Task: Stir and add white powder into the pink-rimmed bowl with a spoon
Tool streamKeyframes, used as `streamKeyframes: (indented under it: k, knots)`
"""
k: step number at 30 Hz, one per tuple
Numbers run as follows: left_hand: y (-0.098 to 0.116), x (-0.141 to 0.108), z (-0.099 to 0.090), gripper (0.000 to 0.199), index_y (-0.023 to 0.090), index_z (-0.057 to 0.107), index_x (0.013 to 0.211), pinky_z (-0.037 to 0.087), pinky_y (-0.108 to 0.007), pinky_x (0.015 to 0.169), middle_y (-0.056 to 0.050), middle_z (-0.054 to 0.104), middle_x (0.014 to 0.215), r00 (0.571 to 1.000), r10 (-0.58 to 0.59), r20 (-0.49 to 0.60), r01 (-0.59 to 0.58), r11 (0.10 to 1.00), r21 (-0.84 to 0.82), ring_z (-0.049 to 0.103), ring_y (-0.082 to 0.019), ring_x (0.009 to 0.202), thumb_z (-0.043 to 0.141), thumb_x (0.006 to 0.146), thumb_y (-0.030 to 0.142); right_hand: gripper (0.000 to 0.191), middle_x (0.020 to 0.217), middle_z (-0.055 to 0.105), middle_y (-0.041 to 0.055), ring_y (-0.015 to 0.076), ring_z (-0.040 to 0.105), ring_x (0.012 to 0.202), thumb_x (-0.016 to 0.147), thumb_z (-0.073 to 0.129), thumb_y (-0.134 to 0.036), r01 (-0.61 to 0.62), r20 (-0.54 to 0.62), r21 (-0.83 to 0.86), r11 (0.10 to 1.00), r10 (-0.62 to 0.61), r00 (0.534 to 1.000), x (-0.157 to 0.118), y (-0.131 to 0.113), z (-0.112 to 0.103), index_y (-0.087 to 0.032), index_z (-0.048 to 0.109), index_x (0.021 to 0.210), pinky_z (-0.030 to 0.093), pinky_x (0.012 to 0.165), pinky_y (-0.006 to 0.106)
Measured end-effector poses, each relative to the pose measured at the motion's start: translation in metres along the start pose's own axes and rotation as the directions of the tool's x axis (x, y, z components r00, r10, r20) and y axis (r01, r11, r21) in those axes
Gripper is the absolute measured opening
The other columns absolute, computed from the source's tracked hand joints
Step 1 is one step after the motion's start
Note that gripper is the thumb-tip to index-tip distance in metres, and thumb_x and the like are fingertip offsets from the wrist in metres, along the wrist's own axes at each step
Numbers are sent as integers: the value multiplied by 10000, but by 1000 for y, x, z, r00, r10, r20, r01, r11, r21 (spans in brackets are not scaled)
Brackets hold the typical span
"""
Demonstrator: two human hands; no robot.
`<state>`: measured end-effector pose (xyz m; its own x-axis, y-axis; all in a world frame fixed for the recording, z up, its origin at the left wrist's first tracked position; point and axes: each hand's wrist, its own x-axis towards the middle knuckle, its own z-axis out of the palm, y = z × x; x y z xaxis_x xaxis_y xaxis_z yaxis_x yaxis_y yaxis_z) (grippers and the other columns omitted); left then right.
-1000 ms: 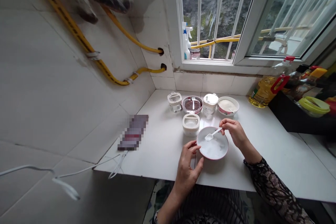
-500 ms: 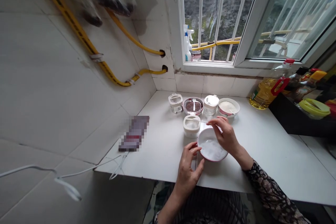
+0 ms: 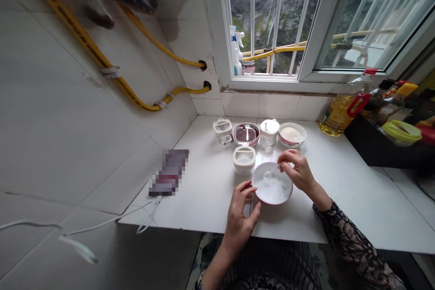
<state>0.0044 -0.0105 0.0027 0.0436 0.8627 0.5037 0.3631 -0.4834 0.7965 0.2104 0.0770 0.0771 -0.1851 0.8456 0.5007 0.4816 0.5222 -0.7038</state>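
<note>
A white bowl with a red rim sits on the counter in front of me, filled with a fine white powder. My left hand steadies the bowl, its fingers against the near left rim. My right hand pinches the handle of a small white spoon, whose scoop rests in the powder. Just behind the bowl stands a white-lidded square container. Further back are a clear lidded jar, a glass dish of dark red grains, a white jar and a bowl of pale powder.
The white counter meets tiled walls at the back and left. A pixelated packet with a white cable lies at its left edge. A cooking oil bottle and other bottles stand at the right, below a barred window.
My right hand has come back over the bowl, bringing the spoon from near the square container down into the powder. My left hand stays on the bowl.
</note>
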Motion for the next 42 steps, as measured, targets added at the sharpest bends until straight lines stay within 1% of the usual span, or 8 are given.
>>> streamKeyframes:
  k: [3, 6, 10, 16, 29, 36, 39, 42]
  knots:
    - [-1, 0, 0, 303, 252, 601, 1193, 594, -365, 880, -98, 581, 1276, 1000, 7, -7, -7, 1000, 9, 612, -238, 1170, 595, 901, 174, 181, 578, 642, -40, 166, 561, 586, 766, 504, -121, 65, 158, -19, 998, -61, 985, 0, 0, 8, -237, 629, 707, 402, 1005, 463]
    - [-1, -1, 1, 297, 245, 602, 1194, 597, -375, 882, -104, 581, 1276, 1000, 0, -1, 0, 1000, 14, 613, -247, 1175, 590, 904, 184, 205, 576, 658, -49, 156, 560, 568, 774, 486, -105, 25, 248, 40, 999, -34, 968, -3, -3, 15, -239, 631, 718, 380, 1042, 465]
    - [-1, -1, 0, 291, 247, 606, 1189, 597, -387, 889, -103, 582, 1280, 1000, -19, -1, 19, 1000, 11, 611, -253, 1183, 594, 903, 193, 175, 573, 681, -5, 215, 634, 744, 748, 508, -156, -133, 203, 123, 983, 106, 973, -3, -7, 13, -242, 641, 673, 467, 905, 392]
    - [0, 0, 0, 291, 249, 612, 1183, 599, -383, 878, -104, 590, 1273, 1000, -21, 3, 21, 1000, 5, 620, -252, 1174, 606, 898, 190, 103, 523, 653, -8, 157, 585, 519, 687, 554, -249, -393, 150, 371, 841, 364, 919, 2, -6, 3, -207, 643, 658, 484, 602, 288]
    - [-1, 0, 1, 293, 247, 615, 1184, 599, -382, 879, -109, 591, 1274, 1000, -20, -5, 20, 1000, -14, 622, -252, 1171, 603, 897, 191, 95, 472, 636, 7, 154, 549, 493, 589, 592, -254, -530, 184, 522, 668, 518, 835, 9, 1, -2, -191, 662, 602, 483, 604, 312]
    - [-2, -1, 2, 293, 249, 610, 1185, 601, -387, 880, -106, 588, 1276, 1000, -14, 0, 14, 1000, -20, 616, -252, 1178, 602, 898, 191, 104, 562, 673, 14, 175, 612, 567, 667, 644, -292, -461, 131, 563, 686, 477, 869, 8, 2, 3, -193, 658, 697, 513, 634, 327]
    - [-2, 0, 1, 296, 252, 607, 1186, 601, -386, 881, -106, 586, 1279, 1000, -15, -1, 15, 1000, -18, 617, -249, 1177, 601, 898, 184, 181, 722, 724, 38, 200, 682, 705, 796, 655, -378, -326, -8, 509, 797, 383, 924, 8, -5, 12, -205, 640, 848, 545, 702, 342]
    - [-2, 0, 1, 288, 251, 606, 1182, 600, -389, 887, -105, 582, 1280, 1000, -14, 3, 14, 1000, -16, 616, -244, 1177, 594, 903, 183, 138, 859, 751, 64, 217, 706, 817, 916, 585, -352, -105, -129, 277, 955, 146, 981, 7, -12, 23, -224, 629, 941, 541, 854, 405]
